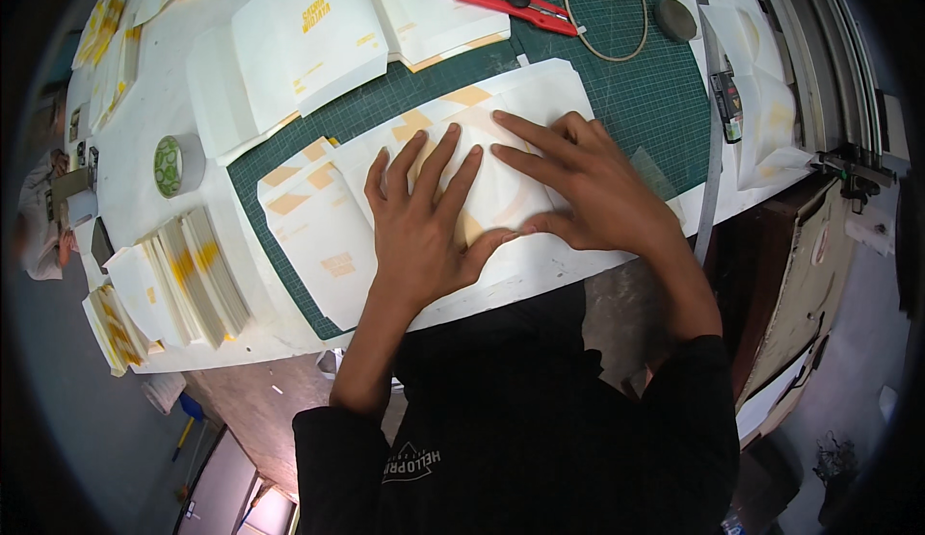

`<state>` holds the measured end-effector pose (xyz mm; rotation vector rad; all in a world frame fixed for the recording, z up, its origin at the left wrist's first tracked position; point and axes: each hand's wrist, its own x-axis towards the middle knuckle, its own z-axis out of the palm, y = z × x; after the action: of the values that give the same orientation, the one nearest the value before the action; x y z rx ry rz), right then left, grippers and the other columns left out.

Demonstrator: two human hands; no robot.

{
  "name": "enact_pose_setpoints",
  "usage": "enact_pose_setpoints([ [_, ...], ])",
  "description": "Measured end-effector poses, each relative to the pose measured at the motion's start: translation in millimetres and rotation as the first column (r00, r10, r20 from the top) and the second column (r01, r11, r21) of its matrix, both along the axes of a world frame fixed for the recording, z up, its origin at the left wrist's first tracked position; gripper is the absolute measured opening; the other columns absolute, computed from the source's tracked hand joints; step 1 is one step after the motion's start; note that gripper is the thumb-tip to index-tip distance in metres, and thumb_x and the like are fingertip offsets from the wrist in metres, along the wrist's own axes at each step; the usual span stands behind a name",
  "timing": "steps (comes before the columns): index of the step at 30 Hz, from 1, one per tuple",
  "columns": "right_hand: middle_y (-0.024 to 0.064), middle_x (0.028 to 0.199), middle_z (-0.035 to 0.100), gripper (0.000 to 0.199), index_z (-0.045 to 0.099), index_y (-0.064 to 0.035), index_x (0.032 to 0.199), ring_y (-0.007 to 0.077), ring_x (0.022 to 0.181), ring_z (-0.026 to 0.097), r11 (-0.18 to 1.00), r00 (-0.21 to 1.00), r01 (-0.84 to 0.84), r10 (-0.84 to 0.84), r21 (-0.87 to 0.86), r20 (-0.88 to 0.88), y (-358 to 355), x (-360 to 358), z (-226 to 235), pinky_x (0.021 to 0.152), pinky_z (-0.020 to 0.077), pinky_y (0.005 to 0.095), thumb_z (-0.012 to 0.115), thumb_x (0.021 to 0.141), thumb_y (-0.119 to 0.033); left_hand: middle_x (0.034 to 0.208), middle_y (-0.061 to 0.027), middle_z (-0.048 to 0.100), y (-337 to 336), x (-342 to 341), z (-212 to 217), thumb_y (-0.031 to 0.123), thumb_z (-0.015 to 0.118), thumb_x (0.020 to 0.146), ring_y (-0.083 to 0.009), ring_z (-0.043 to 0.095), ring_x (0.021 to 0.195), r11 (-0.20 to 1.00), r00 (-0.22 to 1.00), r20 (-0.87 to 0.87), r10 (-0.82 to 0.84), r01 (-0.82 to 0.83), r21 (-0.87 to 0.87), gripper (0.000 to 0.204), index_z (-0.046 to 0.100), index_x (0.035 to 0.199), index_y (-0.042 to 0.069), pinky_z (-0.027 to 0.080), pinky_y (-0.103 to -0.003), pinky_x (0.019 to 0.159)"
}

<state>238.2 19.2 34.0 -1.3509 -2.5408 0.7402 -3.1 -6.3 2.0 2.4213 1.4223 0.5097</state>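
Note:
Both of my hands press on a white printed paper sheet (342, 174) with faint yellow-orange shapes, which looks like a book cover or jacket lying on the green cutting mat (299, 289). My left hand (424, 217) rests on its middle with the fingers spread. To the right, my right hand (588, 183) has its index and middle fingers stretched across the paper. Its thumb tip meets or nearly meets the left thumb. Part of the sheet is hidden under both hands.
A red box cutter (515, 3) with its blade out lies across an open white booklet (299, 44) beyond my hands. A tape roll (179, 166) and several stacked booklets (183, 275) sit at left. At right are a cable (644, 15), a metal ruler (713, 140) and a dark round object (676, 17).

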Motion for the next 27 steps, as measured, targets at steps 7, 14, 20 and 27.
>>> enact_pose_setpoints([
  [7, 0.0013, 0.165, 0.043, 0.102, 0.060, -0.0163, 0.148, 0.0294, 0.115, 0.053, 0.997, 0.997, -0.032, 0.037, -0.066, 0.074, 7.1, 3.9, 10.1, 0.105, 0.0446, 0.0416, 0.099, 0.056, -0.031, 0.160, -0.0163, 0.044, 1.9, 1.1, -0.4, 0.065, 0.076, 0.082, -0.0396, 0.034, 0.151, 0.999, 1.000, -0.002, -0.011, 0.011, -0.037, 0.086, 0.060, 0.145, 0.009, 0.013, -0.065, 0.123],
  [14, -0.0058, 0.167, 0.040, 0.117, 0.057, -0.0208, 0.151, 0.0241, 0.111, 0.053, 0.996, 0.988, -0.035, 0.048, -0.087, 0.146, 16.6, 0.8, 8.8, 0.107, 0.0451, 0.0370, 0.098, 0.042, -0.034, 0.161, -0.0169, 0.043, 2.8, 0.7, 1.3, 0.067, 0.076, 0.082, -0.0397, 0.032, 0.153, 0.999, 1.000, -0.009, -0.023, 0.022, -0.047, 0.089, 0.058, 0.147, 0.009, 0.011, -0.067, 0.124],
  [20, -0.0066, 0.168, 0.038, 0.120, 0.056, -0.0221, 0.152, 0.0240, 0.110, 0.053, 0.996, 0.989, -0.058, 0.065, -0.063, 0.132, 18.6, 3.1, 7.5, 0.108, 0.0450, 0.0360, 0.098, 0.041, -0.034, 0.161, -0.0168, 0.044, 2.2, 0.6, 0.1, 0.067, 0.075, 0.083, -0.0397, 0.032, 0.153, 0.999, 1.000, -0.003, -0.024, 0.023, -0.040, 0.089, 0.057, 0.148, 0.009, 0.011, -0.067, 0.124],
  [27, -0.0049, 0.168, 0.039, 0.117, 0.057, -0.0188, 0.151, 0.0268, 0.108, 0.053, 0.995, 0.992, -0.069, 0.076, -0.072, 0.100, 19.2, 5.1, 7.8, 0.107, 0.0446, 0.0385, 0.097, 0.042, -0.033, 0.160, -0.0172, 0.045, 2.6, 1.1, 1.7, 0.066, 0.074, 0.083, -0.0405, 0.034, 0.152, 0.999, 1.000, 0.003, -0.027, 0.028, -0.045, 0.089, 0.056, 0.149, 0.010, 0.011, -0.068, 0.123],
])
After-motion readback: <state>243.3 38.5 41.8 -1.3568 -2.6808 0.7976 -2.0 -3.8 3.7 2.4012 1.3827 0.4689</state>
